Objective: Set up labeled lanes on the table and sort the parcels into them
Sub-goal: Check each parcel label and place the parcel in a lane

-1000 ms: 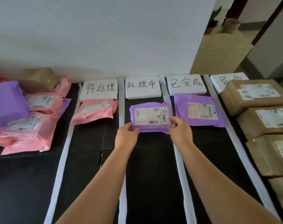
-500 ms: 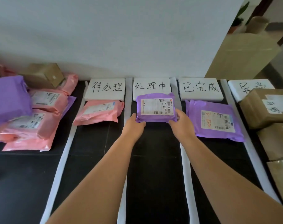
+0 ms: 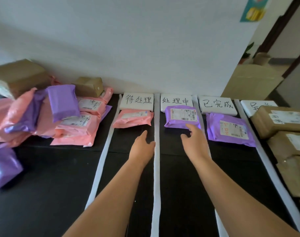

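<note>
Four label cards head four taped lanes; the fourth card (image 3: pixel 252 106) is half hidden behind brown boxes (image 3: pixel 265 124) that run off the right edge. One small purple parcel (image 3: pixel 180 117) lies in the second lane on the tabletop (image 3: pixel 180 177). The left hand (image 3: pixel 142 147) and right hand (image 3: pixel 195 142) hold nothing, fingers loose. The right forefinger reaches the parcel's near edge; whether it touches is unclear.

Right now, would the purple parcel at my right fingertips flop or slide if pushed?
The purple parcel probably slides easily: its plastic wrap looks glossy. Lifted, it likely sags, since the bag looks wrinkled. Lying flat, tipping seems unlikely.
</note>
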`<action>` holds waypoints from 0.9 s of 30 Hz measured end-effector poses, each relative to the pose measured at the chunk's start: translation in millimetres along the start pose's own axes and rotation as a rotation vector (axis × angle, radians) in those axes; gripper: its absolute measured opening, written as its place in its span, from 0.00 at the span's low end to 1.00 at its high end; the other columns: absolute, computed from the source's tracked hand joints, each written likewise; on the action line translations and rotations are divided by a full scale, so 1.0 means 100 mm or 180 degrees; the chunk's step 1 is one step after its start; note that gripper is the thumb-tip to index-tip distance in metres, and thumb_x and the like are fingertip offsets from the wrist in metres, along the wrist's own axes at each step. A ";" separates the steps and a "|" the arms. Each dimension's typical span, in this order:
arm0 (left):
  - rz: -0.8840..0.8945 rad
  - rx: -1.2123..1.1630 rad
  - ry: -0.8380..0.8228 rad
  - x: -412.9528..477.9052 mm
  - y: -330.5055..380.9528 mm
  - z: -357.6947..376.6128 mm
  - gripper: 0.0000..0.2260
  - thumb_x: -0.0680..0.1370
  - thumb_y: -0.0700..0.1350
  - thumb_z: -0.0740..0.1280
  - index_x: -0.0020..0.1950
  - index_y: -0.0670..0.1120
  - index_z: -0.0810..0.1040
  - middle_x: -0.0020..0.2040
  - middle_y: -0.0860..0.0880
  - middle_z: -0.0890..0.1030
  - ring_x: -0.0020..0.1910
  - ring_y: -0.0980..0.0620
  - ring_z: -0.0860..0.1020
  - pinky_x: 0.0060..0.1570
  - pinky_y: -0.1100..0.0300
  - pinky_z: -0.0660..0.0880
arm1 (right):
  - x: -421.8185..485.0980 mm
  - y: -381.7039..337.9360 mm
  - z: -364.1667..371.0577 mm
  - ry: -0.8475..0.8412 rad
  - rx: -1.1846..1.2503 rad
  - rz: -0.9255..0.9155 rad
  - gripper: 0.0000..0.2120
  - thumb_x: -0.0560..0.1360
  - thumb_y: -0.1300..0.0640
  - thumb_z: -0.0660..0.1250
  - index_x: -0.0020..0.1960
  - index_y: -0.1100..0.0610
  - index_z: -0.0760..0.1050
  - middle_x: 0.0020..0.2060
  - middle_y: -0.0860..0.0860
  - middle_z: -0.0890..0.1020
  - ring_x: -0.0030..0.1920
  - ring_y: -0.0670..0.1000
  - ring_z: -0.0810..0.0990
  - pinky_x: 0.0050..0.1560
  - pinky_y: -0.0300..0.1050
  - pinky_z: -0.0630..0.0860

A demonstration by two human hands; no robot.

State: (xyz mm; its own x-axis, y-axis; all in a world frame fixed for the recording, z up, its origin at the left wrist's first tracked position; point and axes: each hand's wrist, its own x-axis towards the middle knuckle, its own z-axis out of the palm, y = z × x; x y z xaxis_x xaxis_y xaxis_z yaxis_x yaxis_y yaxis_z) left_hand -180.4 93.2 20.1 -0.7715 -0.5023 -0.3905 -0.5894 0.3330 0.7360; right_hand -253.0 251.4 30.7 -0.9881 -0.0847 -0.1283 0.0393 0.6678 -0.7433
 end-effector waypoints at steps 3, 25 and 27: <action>0.0122 -0.0009 0.0063 -0.36 -0.30 -0.43 0.29 0.81 0.48 0.64 0.80 0.55 0.57 0.78 0.49 0.65 0.54 0.59 0.76 0.43 0.69 0.68 | -0.53 -0.26 0.15 0.0041 0.0052 -0.0127 0.22 0.80 0.59 0.65 0.73 0.51 0.69 0.69 0.53 0.74 0.65 0.53 0.76 0.54 0.44 0.74; -0.0267 -0.0211 0.1144 -2.07 -3.06 -3.41 0.23 0.81 0.47 0.63 0.76 0.51 0.67 0.72 0.52 0.73 0.56 0.51 0.78 0.54 0.56 0.76 | -3.32 -2.10 2.47 -0.1048 -0.0001 -0.0937 0.20 0.80 0.57 0.66 0.71 0.48 0.71 0.69 0.49 0.75 0.62 0.48 0.78 0.46 0.34 0.69; -0.0358 -0.0222 0.1198 -2.01 -3.22 -3.54 0.23 0.81 0.47 0.63 0.76 0.51 0.67 0.71 0.52 0.74 0.55 0.51 0.79 0.53 0.57 0.75 | -3.32 -2.21 2.71 -0.1156 -0.0007 -0.0944 0.19 0.80 0.57 0.66 0.71 0.48 0.71 0.68 0.49 0.75 0.63 0.48 0.77 0.48 0.37 0.70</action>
State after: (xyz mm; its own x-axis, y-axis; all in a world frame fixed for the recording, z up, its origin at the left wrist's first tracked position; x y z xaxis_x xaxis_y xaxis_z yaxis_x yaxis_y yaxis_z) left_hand 249.5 -195.5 56.8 -0.5538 -0.7941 -0.2505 -0.6375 0.2108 0.7411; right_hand 106.7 -68.1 60.0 -0.8406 -0.5253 -0.1323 -0.2377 0.5772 -0.7812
